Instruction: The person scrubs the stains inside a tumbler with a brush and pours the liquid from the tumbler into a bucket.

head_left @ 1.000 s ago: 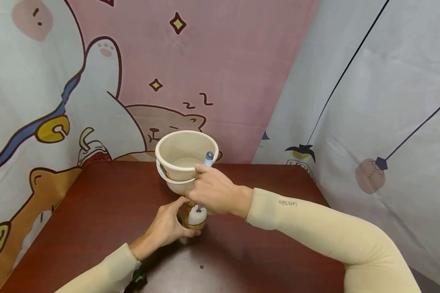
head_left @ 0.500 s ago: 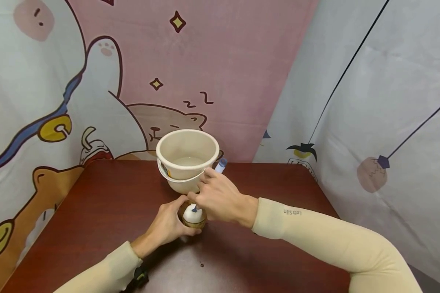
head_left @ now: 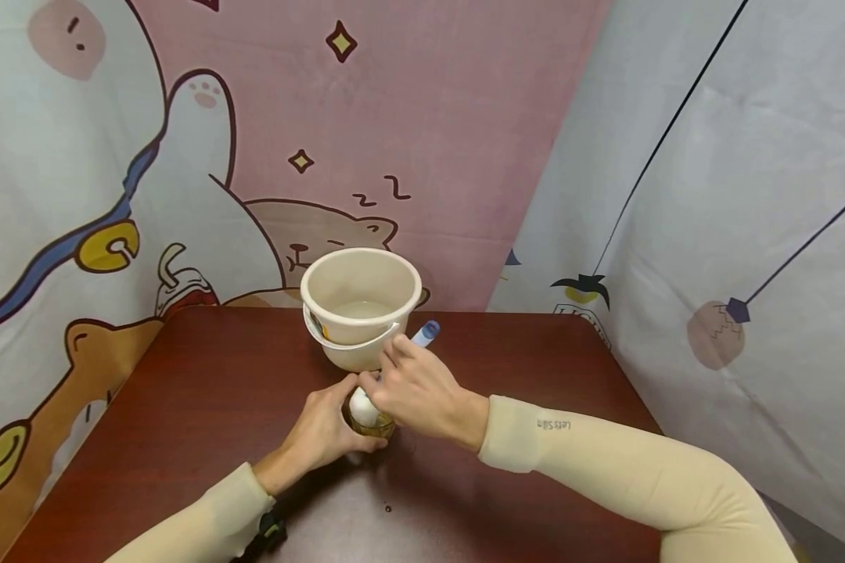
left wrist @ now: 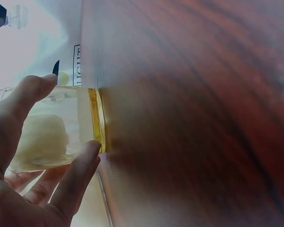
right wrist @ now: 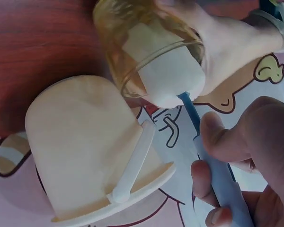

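My left hand grips an amber-tinted drinking glass, thumb and fingers wrapped around its sides. In the left wrist view the glass base is right at the tabletop. A white sponge head sits partly inside the glass, its rounded end sticking out past the rim. This sponge belongs to a cup brush with a pale blue handle and a darker blue neck. My right hand holds that handle between thumb and fingers. In the head view the handle leans up to the right.
A cream bucket with its bail handle down stands just behind the hands on the dark red-brown table. A small dark spot lies on the tabletop near me. Cartoon-printed cloth hangs behind and beside the table.
The brush handle has tilted from near upright over to the right and come slightly toward me. Its sponge has shifted within the glass. My left hand keeps its hold.
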`<state>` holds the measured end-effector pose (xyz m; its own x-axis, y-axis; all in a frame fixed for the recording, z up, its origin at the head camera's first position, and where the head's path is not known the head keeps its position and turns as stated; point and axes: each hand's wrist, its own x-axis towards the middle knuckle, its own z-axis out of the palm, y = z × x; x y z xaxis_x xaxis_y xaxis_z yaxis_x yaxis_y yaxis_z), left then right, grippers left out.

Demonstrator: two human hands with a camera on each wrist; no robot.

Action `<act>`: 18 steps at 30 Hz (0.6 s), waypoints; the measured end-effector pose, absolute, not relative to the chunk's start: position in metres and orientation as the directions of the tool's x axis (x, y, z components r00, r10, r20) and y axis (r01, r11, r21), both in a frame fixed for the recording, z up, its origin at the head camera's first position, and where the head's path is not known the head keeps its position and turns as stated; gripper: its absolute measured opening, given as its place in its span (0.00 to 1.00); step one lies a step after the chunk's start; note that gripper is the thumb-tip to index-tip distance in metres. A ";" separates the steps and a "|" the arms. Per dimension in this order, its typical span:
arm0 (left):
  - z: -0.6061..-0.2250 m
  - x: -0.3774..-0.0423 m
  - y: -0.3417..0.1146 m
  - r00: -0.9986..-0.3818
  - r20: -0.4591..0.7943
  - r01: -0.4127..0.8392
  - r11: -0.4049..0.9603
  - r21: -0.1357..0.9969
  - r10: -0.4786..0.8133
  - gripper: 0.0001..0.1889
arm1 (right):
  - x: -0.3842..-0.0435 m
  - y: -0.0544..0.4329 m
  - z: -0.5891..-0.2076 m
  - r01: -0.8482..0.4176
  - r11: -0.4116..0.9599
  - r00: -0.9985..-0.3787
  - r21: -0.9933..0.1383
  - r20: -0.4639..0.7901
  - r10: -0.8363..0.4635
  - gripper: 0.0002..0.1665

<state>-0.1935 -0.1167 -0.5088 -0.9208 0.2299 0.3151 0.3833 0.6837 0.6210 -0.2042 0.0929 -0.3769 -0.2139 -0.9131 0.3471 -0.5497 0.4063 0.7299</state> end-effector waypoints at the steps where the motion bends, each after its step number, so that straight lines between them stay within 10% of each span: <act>1: -0.509 -0.194 -0.117 -0.919 0.320 0.388 0.684 0.618 0.232 0.47 | -0.204 0.093 -0.378 -0.536 0.400 -0.205 0.743 0.346 -0.916 0.09; 18: -0.509 -0.195 -0.118 -0.917 0.321 0.392 0.688 0.611 0.238 0.41 | -0.213 0.085 -0.364 -0.519 0.331 -0.219 0.788 0.252 -0.943 0.11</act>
